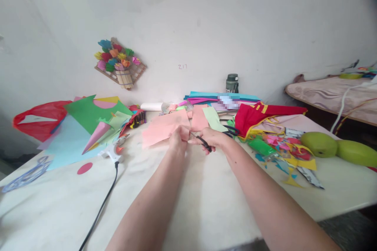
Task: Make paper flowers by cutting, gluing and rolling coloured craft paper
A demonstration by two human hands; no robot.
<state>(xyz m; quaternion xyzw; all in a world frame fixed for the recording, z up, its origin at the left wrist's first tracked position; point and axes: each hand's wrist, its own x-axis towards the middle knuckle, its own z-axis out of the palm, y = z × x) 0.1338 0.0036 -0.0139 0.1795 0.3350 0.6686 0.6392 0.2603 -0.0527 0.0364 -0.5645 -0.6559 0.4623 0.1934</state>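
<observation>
My left hand [178, 138] is closed on the near edge of a pink paper sheet [165, 127] that it holds just above the table. My right hand [214, 139] grips a pair of black-handled scissors [203, 142], whose blades point left into the paper by my left fingers. A second pink piece [199, 119] and a pale green piece [213, 119] lie just behind my hands. Both forearms reach in from the bottom edge.
The cream table [206, 196] holds green and blue sheets [79, 125] at left, a glue gun [113, 152] with a black cord, paper scraps [284, 151] at right, two green objects [319, 144], a red cloth [253, 115], stacked paper [218, 98]. A paper-flower craft [119, 62] hangs on the wall.
</observation>
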